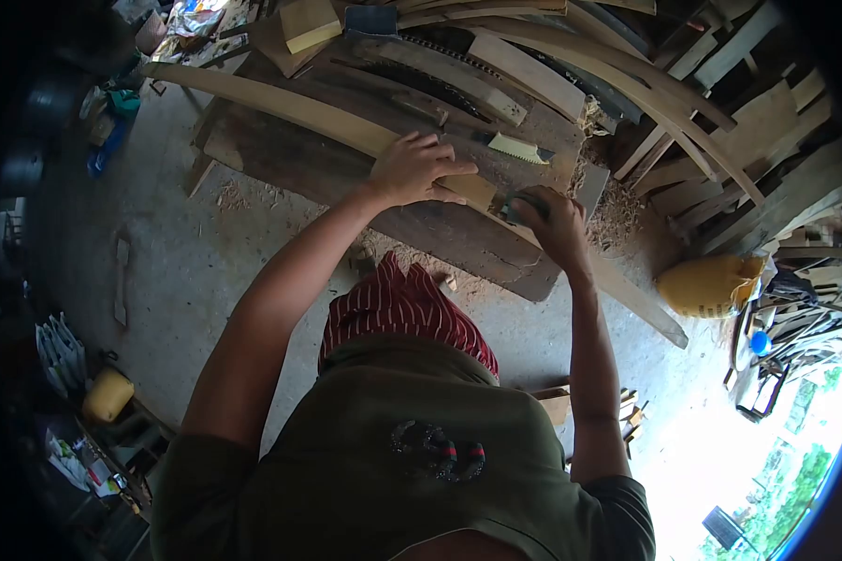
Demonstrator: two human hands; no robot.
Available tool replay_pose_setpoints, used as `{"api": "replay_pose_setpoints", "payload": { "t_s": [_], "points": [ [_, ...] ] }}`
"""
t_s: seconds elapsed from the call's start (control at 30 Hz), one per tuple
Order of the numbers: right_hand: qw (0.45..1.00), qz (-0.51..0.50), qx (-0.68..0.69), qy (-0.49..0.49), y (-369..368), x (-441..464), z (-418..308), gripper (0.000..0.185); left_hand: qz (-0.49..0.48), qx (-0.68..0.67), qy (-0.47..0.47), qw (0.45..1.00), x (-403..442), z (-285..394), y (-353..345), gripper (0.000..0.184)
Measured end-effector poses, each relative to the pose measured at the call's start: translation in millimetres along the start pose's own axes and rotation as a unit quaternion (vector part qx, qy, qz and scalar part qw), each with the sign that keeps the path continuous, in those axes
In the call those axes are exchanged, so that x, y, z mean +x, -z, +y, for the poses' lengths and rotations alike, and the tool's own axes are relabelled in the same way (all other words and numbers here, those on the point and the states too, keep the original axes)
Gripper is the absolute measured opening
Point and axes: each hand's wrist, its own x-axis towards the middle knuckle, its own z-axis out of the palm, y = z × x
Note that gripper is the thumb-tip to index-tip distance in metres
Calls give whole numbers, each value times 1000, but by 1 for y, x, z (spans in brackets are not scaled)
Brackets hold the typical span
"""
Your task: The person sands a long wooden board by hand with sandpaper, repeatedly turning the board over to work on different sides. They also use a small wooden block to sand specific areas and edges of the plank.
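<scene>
A long, slightly curved wooden board [299, 118] lies across the dark workbench [290, 166] and runs past its right end. My left hand [421, 170] rests on the board near its middle, thumb and fingers spread. Farther right, my right hand [554, 222] is closed round a small dark tool [526, 206] on the board; the fingers hide most of it. Just beyond the hands lies a saw-toothed piece with a pale strip [519, 148].
Curved wood pieces [533, 75] and a wood block [309, 23] lie at the bench's far side. Shavings [617, 215] are scattered at the right. A yellow sack [706, 286] stands on the floor beside stacked timber [758, 159].
</scene>
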Motion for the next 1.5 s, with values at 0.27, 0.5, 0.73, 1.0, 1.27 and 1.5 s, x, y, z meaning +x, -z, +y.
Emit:
{"api": "replay_pose_setpoints", "payload": {
  "t_s": [0.27, 0.5, 0.73, 1.0, 1.27, 1.5],
  "points": [
    [984, 17, -99, -150, -31, 24, -21, 29, 9, 15, -6, 1000, -1, -2, -5, 56],
    [955, 100, -263, -97, -53, 6, -49, 21, 23, 27, -4, 999, -2, -1, -6, 56],
    [994, -33, -69, -79, -47, -34, -63, 18, 33, 9, 7, 999, 0, -3, -6, 56],
    [974, 138, -152, -99, -52, -5, -50, 11, 28, 12, -5, 1000, -2, -2, -8, 57],
    [992, 87, -79, -42, -12, -32, -69, 12, 36, 16, -6, 999, -3, -3, -10, 58],
    [877, -123, -463, -31, -11, 55, -67, 10, 59, 29, -20, 998, -3, -4, -12, 56]
  ]
}}
